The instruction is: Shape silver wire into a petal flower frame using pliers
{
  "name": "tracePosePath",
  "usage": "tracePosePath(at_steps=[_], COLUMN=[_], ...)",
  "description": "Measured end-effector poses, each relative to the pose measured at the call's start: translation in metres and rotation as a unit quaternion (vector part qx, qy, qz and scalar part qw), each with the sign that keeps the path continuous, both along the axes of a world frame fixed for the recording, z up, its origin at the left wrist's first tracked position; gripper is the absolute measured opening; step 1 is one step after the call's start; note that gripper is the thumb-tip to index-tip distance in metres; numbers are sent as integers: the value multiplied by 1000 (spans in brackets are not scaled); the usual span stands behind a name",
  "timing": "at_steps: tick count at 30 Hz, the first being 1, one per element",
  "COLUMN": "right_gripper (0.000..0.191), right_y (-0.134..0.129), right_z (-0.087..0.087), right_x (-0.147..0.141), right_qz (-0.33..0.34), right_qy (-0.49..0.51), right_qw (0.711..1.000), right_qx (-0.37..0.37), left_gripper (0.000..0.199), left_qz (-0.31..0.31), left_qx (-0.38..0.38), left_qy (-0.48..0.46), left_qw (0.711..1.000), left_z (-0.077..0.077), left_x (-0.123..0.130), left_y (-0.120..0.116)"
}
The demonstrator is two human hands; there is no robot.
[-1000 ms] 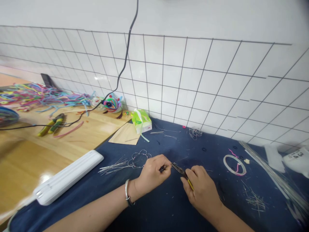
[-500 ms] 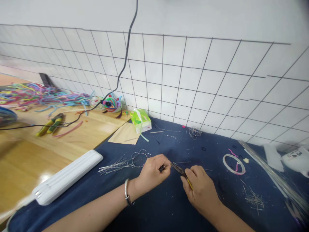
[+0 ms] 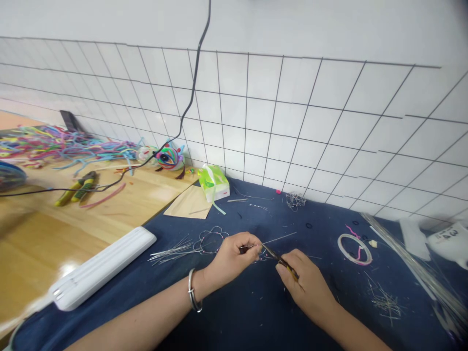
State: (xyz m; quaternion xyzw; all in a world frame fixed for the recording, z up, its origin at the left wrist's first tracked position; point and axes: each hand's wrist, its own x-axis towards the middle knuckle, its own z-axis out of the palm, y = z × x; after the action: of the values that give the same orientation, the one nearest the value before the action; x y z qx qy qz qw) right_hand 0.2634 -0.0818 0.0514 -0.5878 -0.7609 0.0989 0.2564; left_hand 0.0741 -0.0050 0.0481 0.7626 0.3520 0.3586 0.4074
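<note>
Above the dark blue cloth (image 3: pixel 234 302), my left hand (image 3: pixel 237 256) is closed in a pinch on a thin wire (image 3: pixel 280 239) that sticks out to the right. A small dark thing shows between its fingers, too small to name. My right hand (image 3: pixel 307 282) is wrapped round pliers (image 3: pixel 280 260) with dark jaws and yellow on the handle. The jaw tips reach the fingertips of my left hand, beside the wire. Small beads on wire show just below the jaws. A beaded wire flower shape (image 3: pixel 211 242) lies left of my left hand.
Straight wires (image 3: pixel 170 252) lie at the left, near a white power strip (image 3: pixel 104 267). Behind is a green tissue pack (image 3: pixel 214 183). To the right are a tape ring (image 3: pixel 341 247), wire scraps (image 3: pixel 386 302) and long wires (image 3: pixel 413 258). Yellow-green pliers (image 3: pixel 82 187) rest on the wooden table.
The pliers and my right hand have turned slightly, with the handle now pointing more to the right. The wire at my left hand now slants upward, and beads show below the jaws.
</note>
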Motion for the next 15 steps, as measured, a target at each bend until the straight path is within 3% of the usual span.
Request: tracePosePath(at_steps=[4, 15], right_gripper=[18, 18], right_y=[0, 1], right_z=[3, -3], right_x=[1, 4], right_qz=[-1, -9], right_qy=[-3, -78], right_qw=[1000, 993], right_qx=[7, 87], left_gripper=[16, 12], left_qz=[7, 55], left_qx=[-23, 61], left_qy=[-13, 18], left_qw=[1000, 996], left_z=[-3, -2], left_x=[-1, 0], left_y=[1, 1])
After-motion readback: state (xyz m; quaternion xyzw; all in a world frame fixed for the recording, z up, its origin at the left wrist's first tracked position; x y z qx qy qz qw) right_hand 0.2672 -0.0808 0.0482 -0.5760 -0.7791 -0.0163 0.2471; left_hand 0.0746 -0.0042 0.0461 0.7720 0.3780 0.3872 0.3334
